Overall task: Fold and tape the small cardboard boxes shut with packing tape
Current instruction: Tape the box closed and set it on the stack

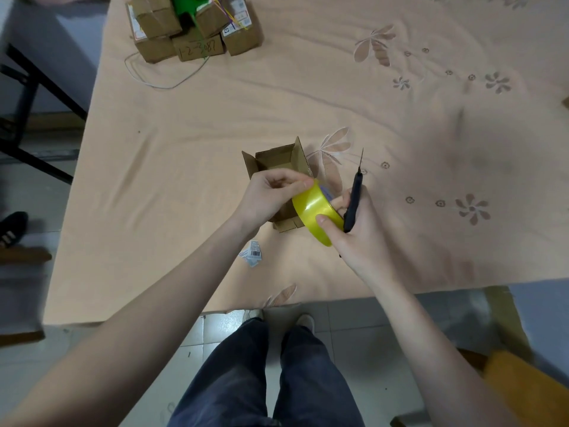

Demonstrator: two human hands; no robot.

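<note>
Cardboard boxes [197, 29] far left; one reads "1-2-3087".

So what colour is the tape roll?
Yellow: the tape roll, gripped by the right hand, shows best in the head view.

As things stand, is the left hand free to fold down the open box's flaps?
Probably not yet. The left hand pinches the edge of the yellow tape roll, which the right hand holds over the box along with a black cutter. It must let go first.
</note>
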